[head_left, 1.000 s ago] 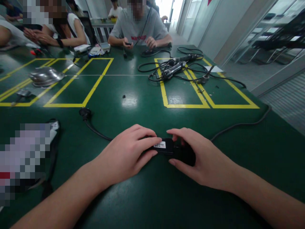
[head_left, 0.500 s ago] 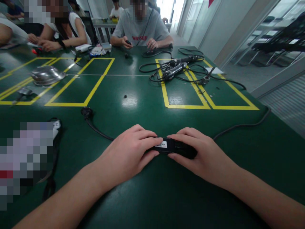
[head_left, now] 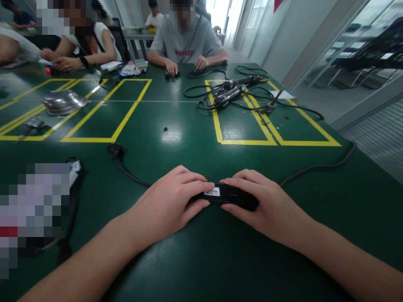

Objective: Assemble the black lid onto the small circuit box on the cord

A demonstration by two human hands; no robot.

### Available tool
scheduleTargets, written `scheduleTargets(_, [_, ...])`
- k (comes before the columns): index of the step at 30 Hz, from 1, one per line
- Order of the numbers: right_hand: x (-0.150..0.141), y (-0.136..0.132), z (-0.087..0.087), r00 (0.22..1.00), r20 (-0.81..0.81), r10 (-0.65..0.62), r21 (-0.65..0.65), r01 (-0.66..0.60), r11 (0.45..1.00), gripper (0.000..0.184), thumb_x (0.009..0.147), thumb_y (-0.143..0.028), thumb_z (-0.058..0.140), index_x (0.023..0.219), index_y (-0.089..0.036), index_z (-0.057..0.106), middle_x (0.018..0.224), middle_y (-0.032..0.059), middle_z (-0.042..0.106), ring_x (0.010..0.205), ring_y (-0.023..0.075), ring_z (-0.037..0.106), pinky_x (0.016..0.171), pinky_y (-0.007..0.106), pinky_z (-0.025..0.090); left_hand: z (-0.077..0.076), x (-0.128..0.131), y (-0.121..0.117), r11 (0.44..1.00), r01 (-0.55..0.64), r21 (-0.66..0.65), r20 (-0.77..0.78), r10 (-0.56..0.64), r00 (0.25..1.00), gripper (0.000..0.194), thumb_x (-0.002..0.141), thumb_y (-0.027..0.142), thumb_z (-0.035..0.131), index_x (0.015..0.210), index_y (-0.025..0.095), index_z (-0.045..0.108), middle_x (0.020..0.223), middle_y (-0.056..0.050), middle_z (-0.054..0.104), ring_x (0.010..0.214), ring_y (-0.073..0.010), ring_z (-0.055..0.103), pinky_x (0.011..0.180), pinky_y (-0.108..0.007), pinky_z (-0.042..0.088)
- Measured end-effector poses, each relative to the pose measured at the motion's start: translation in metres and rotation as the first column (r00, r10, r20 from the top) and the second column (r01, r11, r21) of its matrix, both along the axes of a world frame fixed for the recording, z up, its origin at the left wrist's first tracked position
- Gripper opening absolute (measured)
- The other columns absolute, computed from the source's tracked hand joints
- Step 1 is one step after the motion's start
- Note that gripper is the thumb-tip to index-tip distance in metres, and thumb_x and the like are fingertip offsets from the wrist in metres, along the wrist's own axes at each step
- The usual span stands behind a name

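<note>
A narrow black box (head_left: 224,193) with a white printed label lies on the green table between my hands; I cannot tell its exact kind. My left hand (head_left: 178,195) is closed around its left part, fingertips over the label's edge. Around the rounded right part, my right hand (head_left: 260,195) is closed too, thumb in front and fingers behind. My palms cover both ends. From behind my left hand a black cord (head_left: 132,177) runs to a black plug (head_left: 115,149). Another black cable (head_left: 317,166) leads off behind my right hand.
Yellow tape (head_left: 248,142) marks rectangles on the table (head_left: 189,260). Tangled black cables and cylindrical tools (head_left: 231,95) lie at the back right. A shiny metal bowl-like part (head_left: 64,102) sits at the left. A blurred-out item (head_left: 34,205) is near left. Co-workers (head_left: 189,46) sit opposite.
My hands and the black box stay almost still. Across the table, a co-worker's hand has lowered a small dark object to the tabletop. The view has shifted very slightly.
</note>
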State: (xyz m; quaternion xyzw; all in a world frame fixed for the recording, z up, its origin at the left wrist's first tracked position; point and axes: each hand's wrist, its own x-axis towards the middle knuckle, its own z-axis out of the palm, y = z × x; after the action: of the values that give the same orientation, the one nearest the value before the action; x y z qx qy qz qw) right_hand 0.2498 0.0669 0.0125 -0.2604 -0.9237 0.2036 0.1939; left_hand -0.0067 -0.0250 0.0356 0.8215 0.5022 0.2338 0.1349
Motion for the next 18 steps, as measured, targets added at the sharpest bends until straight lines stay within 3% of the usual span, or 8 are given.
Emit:
scheduleTargets(10, [0.0019, -0.0003, -0.0082, 1.0, -0.027, -0.008, -0.016, 0.008, 1.0, 0.033, 0.099, -0.031, 0.079, 0.131, -0.03, 0.073, 0.115, 0.0072, 0.075, 0.1, 0.0268, 0.071, 0.084, 0.044, 0.061, 0.0021, -0.0004, -0.0014, 1.0, 0.005, 0.0, -0.005, -0.005, 1.0, 0.028, 0.108, 0.023, 0.071, 0.135, 0.019, 0.076, 0.127, -0.008, 0.082, 0.112, -0.0244, 0.071, 0.101, -0.043, 0.059])
scheduleTargets(18, [0.0008, -0.0007, -0.0045, 1.0, -0.024, -0.004, -0.031, 0.003, 1.0, 0.031, 0.099, -0.03, 0.078, 0.129, -0.029, 0.074, 0.114, 0.0078, 0.075, 0.099, 0.0265, 0.072, 0.083, 0.043, 0.062, 0.0, -0.0011, -0.0003, 1.0, 0.014, 0.009, -0.001, -0.014, 1.0, 0.027, 0.108, 0.023, 0.071, 0.135, 0.019, 0.074, 0.126, -0.007, 0.081, 0.112, -0.0245, 0.071, 0.1, -0.042, 0.058])
